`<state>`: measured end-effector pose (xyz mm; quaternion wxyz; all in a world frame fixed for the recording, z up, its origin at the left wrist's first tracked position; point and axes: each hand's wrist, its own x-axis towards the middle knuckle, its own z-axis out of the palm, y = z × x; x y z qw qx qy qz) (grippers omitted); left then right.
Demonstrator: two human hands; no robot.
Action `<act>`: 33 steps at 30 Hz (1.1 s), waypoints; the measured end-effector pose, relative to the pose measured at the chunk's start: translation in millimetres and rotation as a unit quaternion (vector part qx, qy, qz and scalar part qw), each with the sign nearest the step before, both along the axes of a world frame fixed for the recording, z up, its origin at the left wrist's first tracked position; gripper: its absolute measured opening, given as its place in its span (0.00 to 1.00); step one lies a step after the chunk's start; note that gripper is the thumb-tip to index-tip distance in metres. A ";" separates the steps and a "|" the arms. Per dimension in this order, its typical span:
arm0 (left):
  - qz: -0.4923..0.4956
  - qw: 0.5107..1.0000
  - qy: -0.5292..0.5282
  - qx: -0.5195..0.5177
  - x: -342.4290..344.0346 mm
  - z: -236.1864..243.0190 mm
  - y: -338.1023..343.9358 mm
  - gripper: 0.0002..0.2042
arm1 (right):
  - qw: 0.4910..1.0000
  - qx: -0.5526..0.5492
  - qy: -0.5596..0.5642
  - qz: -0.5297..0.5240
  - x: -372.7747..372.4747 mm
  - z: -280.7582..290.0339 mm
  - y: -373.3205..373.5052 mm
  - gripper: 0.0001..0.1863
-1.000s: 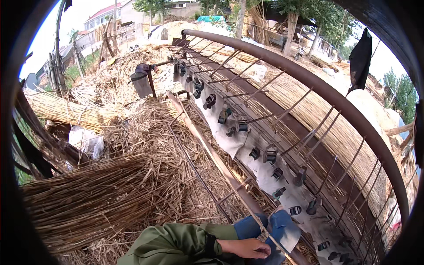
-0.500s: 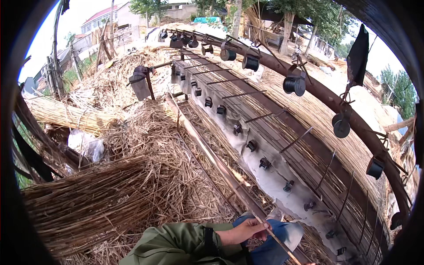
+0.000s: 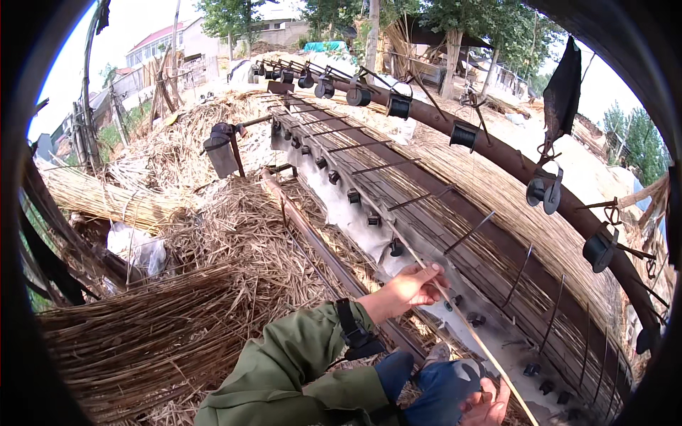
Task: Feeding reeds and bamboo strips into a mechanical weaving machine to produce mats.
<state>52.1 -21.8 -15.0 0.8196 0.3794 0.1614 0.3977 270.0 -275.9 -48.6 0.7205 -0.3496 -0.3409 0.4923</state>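
Observation:
My left hand (image 3: 406,290) is closed on a long thin reed stalk (image 3: 486,348), pinching it between thumb and fingers. The stalk slants from the frame's edge bars down to the lower right. My right hand (image 3: 486,405) is at the lower edge, palm turned up, fingers loosely curled and apart, close beside the stalk's lower part; whether it touches is unclear. Beyond my left hand stands a long mat-weaving frame with upright metal rods (image 3: 469,233). Small dark spools (image 3: 396,247) hang along its near side over pale sheeting (image 3: 369,245). Bigger spools (image 3: 464,135) hang from the far side.
A curved rusty pipe (image 3: 511,160) carries the far spools. A brown pole (image 3: 312,238) runs along my side of the frame. Bundled reeds (image 3: 142,334) lie at left over loose straw (image 3: 241,248). A cut metal container (image 3: 222,153) hangs near the frame's far end.
My left hand has moved up and forward, carrying the reed stalk from over my knee to the frame's near side. My right hand has come into view at the lower edge. The view has shifted slightly.

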 end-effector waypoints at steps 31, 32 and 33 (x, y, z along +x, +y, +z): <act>0.079 0.973 0.217 -0.011 183.6 -1.5 98.3 0.16 | 0.980 -0.194 -0.038 -0.035 46.4 -73.7 -14.6 0.11; 0.032 0.980 0.197 0.016 189.8 -6.1 89.5 0.16 | 0.984 -0.174 -0.035 -0.020 48.3 -74.7 -15.6 0.11; 0.016 0.975 0.216 0.041 192.4 -12.0 76.9 0.16 | 0.988 -0.152 -0.034 0.000 49.5 -74.8 -15.7 0.11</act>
